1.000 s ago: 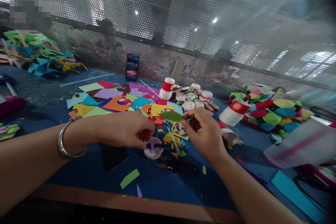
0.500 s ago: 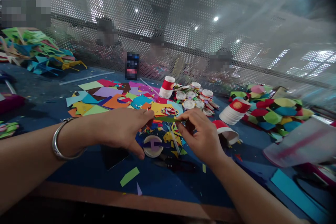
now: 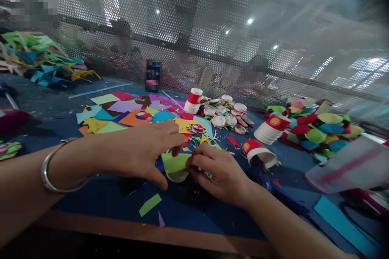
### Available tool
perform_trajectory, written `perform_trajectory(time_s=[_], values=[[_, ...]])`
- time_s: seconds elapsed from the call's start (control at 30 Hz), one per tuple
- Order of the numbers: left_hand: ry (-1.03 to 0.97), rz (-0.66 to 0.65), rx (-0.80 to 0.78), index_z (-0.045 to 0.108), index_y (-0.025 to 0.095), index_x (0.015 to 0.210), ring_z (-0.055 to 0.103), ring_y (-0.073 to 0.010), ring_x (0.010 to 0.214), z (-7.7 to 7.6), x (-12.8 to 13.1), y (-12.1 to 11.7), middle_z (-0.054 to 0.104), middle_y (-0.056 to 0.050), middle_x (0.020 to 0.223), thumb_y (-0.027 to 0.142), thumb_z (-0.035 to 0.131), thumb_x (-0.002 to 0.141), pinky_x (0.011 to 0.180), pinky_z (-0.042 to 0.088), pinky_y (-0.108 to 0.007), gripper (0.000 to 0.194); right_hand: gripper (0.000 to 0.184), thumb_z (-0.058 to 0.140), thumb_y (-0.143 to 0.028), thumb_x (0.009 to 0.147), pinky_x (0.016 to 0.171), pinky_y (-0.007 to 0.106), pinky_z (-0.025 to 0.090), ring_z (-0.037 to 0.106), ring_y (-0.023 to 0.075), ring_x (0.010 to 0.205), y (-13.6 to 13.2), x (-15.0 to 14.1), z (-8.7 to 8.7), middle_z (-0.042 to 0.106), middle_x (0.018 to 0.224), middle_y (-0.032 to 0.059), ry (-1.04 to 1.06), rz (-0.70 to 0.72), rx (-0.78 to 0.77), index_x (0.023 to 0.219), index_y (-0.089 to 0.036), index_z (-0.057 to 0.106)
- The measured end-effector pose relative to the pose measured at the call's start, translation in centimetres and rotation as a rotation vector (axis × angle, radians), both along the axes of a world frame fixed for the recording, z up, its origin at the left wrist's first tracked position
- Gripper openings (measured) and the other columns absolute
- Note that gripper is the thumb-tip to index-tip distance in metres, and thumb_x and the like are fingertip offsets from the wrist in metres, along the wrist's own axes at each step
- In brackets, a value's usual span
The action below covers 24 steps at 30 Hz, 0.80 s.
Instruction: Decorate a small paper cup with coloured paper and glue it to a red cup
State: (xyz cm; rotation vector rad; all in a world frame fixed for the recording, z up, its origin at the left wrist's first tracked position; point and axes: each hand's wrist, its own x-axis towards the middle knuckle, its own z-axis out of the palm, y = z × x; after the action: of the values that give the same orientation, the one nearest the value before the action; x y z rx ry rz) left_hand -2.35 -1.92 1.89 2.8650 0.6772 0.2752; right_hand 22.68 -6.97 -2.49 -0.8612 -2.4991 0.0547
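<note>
The green paper [image 3: 175,163] lies over the white disc [image 3: 178,177], near the table's [image 3: 197,222] front edge, between the two hands. Its longer axis runs left to right across the person's view; the straight edge faces away from the person, and the sheet narrows toward the near side, where the disc's rim peeks out.

The right hand [image 3: 217,170] has thumb and fingers closed together, pinching the paper at its right end. The left hand [image 3: 144,147] is open, thumb well apart from the curled fingers, with nothing visible in its grip (whether a fingertip brushes the paper, I cannot tell).

Nearer the person lie a green scrap [image 3: 150,204] and a lilac sliver [image 3: 161,219], the sliver's tip pointing away.
</note>
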Motion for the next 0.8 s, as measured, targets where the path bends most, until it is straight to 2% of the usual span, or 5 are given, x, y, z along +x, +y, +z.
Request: perform_trajectory(time_s=[0.17,0.33,0.43,0.6,0.8], values=[[0.088,-0.022,-0.057,0.062,0.023,0.091,0.057,-0.022,0.09,-1.0,1.3,-0.7,0.063,-0.002,0.097,0.029,0.081,0.076,0.072,0.04,-0.031,0.025,0.013,0.055,-0.02,0.097,0.063,0.028,0.048,0.061,0.0166,0.075,-0.1,0.0,-0.1,0.065,0.09,0.0052,-0.061,0.045,-0.012,0.094,-0.019,0.068],[0.152,-0.011,-0.088,0.067,0.024,0.083,0.06,-0.0202,0.083,-0.8,2.1,-0.9,0.067,-0.002,0.088,0.014,0.071,0.077,0.067,0.039,-0.031,0.012,0.014,0.057,-0.02,0.096,0.063,0.029,0.048,0.061,0.0176,0.075,-0.1,0.0,-0.1,0.065,0.09,0.0063,-0.11,0.062,-0.046,0.092,-0.017,0.07],[0.194,0.009,-0.032,0.068,0.021,0.081,0.061,-0.0213,0.082,-0.7,2.6,-1.1,0.068,-0.004,0.089,0.011,0.067,0.078,0.066,0.039,-0.033,0.011,0.015,0.057,-0.02,0.096,0.064,0.031,0.05,0.064,0.0194,0.079,-0.1,-0.1,0.0,0.067,0.093,0.008,-0.127,0.059,-0.064,0.097,-0.016,0.072],[0.207,-0.046,0.1,0.067,0.02,0.078,0.061,-0.0217,0.079,-1.1,3.1,-1.5,0.068,-0.006,0.087,0.012,0.062,0.081,0.067,0.039,-0.036,0.01,0.018,0.056,-0.019,0.097,0.064,0.03,0.051,0.065,0.0197,0.079,-0.2,-0.1,-0.2,0.068,0.094,0.0097,-0.099,0.084,-0.071,0.099,-0.013,0.073],[0.231,-0.075,0.134,0.066,0.019,0.074,0.06,-0.0219,0.076,-1.3,3.2,-1.6,0.069,-0.006,0.084,0.012,0.06,0.08,0.065,0.038,-0.037,0.012,0.017,0.057,-0.017,0.096,0.062,0.028,0.05,0.064,0.0177,0.075,-0.1,-0.3,-0.5,0.067,0.091,0.0086,-0.092,0.09,-0.058,0.098,-0.013,0.074]])
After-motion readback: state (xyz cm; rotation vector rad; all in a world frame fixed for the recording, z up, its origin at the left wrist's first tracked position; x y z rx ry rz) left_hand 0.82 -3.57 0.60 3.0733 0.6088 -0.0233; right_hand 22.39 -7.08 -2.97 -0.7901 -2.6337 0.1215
